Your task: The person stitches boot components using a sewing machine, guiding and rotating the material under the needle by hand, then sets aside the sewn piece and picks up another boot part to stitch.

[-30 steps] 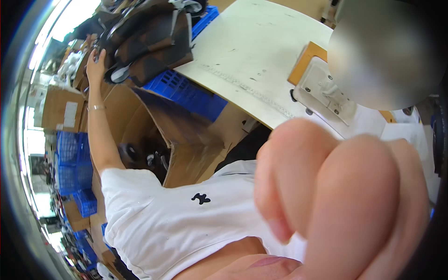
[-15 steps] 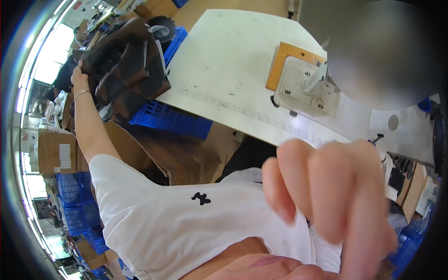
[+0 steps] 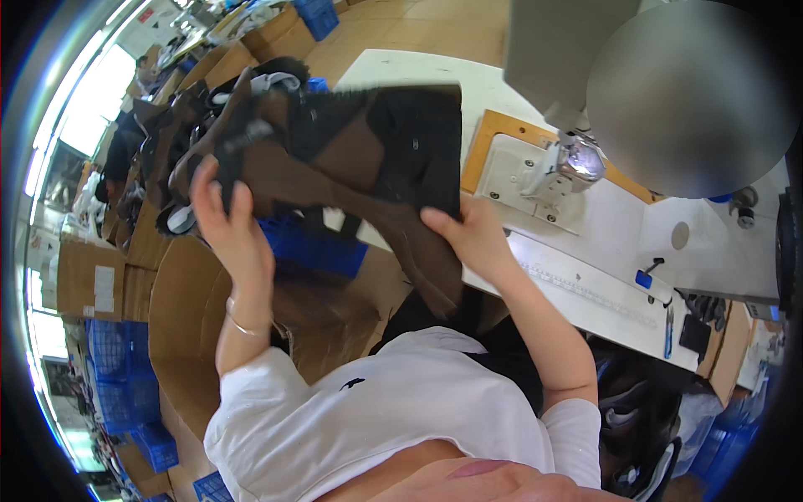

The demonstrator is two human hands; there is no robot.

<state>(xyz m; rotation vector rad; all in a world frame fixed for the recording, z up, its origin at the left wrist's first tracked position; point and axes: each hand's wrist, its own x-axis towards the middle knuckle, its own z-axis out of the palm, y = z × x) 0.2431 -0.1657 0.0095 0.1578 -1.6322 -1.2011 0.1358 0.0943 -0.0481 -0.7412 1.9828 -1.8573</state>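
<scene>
Crates of blue plastic (image 3: 121, 360) stand stacked at your far left, beside an open brown cardboard box (image 3: 180, 309). Your left hand (image 3: 238, 238) has its fingers parted at a brown-and-black patterned sheet piece (image 3: 339, 155); you cannot tell whether they grip it. The piece spans to your right hand (image 3: 477, 241), whose fingers pinch its right edge before the white table (image 3: 481, 92).

matt workpiece (image 3: 335, 177), smooth tabletop (image 3: 483, 94), shiny metal machine head (image 3: 583, 159), plastic crate (image 3: 314, 248), cardboard box (image 3: 182, 322)
</scene>
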